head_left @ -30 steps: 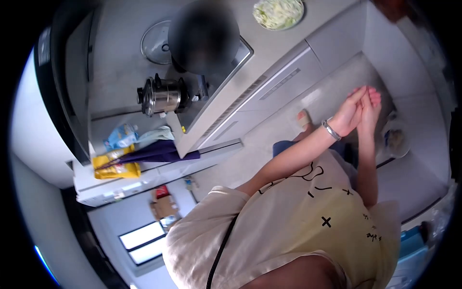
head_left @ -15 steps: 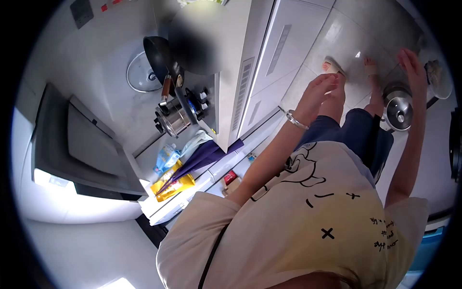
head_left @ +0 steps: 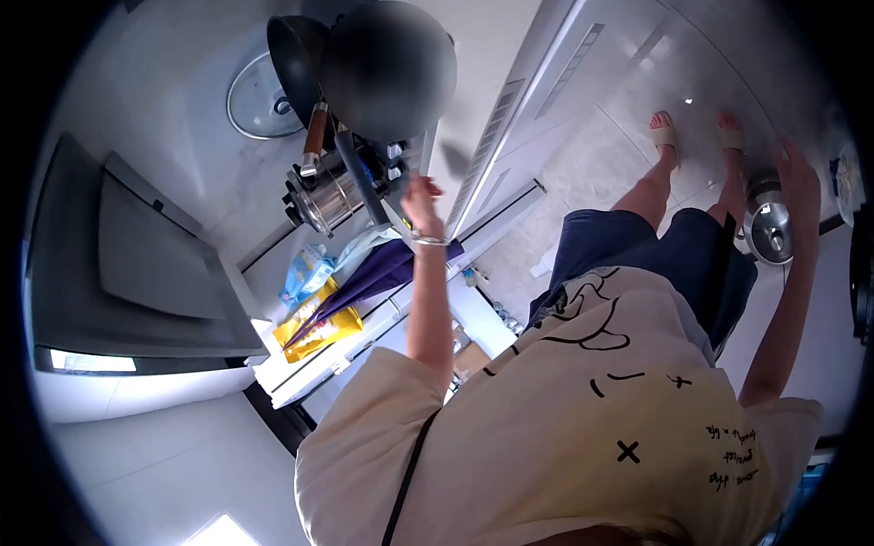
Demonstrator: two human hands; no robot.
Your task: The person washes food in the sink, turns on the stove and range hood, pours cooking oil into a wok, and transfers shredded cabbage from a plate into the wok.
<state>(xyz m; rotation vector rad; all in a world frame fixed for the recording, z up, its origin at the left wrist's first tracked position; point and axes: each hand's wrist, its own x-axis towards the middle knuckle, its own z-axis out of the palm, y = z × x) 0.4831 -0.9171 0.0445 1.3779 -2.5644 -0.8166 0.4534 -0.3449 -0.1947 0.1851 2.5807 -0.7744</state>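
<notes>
My left hand (head_left: pixel 421 205), with a silver bangle at the wrist, is raised beside the stove's front edge. Its fingers are slightly blurred and loosely bent, with nothing visible in them. Nearest to it are the stove knobs (head_left: pixel 394 162) and the long dark handle (head_left: pixel 360 179) of a blurred round black pan (head_left: pixel 387 73); no contact shows. My right hand (head_left: pixel 797 177) hangs out to the right with its fingers stretched. It holds nothing that I can see. Past it stands a shiny steel pot with a lid (head_left: pixel 772 232), partly hidden by the hand and forearm.
On the counter are a wok (head_left: pixel 296 64) with a wooden handle, a glass lid (head_left: pixel 259 96) and a steel pot (head_left: pixel 330 202). A purple cloth-like item (head_left: pixel 378 278), a yellow packet (head_left: pixel 319 328) and a blue packet (head_left: pixel 305 273) lie by an open drawer (head_left: pixel 473 318).
My left hand has moved left and slightly down in the view, from above the legs to the stove's edge. My right hand has lowered slightly. The view has shifted, showing more floor and the open drawer.
</notes>
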